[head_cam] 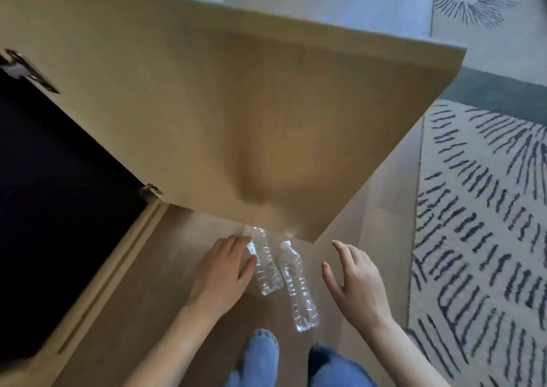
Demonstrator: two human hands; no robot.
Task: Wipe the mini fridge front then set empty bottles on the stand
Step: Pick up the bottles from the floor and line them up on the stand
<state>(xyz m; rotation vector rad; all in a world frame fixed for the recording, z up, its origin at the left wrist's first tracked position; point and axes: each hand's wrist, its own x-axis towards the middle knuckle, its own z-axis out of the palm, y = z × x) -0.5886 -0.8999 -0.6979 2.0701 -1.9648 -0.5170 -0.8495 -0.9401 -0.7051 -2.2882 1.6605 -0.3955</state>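
Note:
Two clear plastic bottles stand on the wooden floor below the open cabinet door. The left bottle (265,265) is partly under the door's lower edge; the right bottle (297,286) has a white cap. My left hand (220,271) reaches toward the left bottle, its fingers loosely spread and its fingertips close to or touching the bottle's side. My right hand (356,280) hovers open to the right of the capped bottle, apart from it. The dark opening (53,203) of the cabinet is at the left; no fridge front is discernible in it.
The wooden cabinet door (236,114) swings wide open over the bottles, with hinges (151,190) on its left edge. A patterned rug (479,224) covers the floor at the right. My knees in blue jeans (260,354) are at the bottom.

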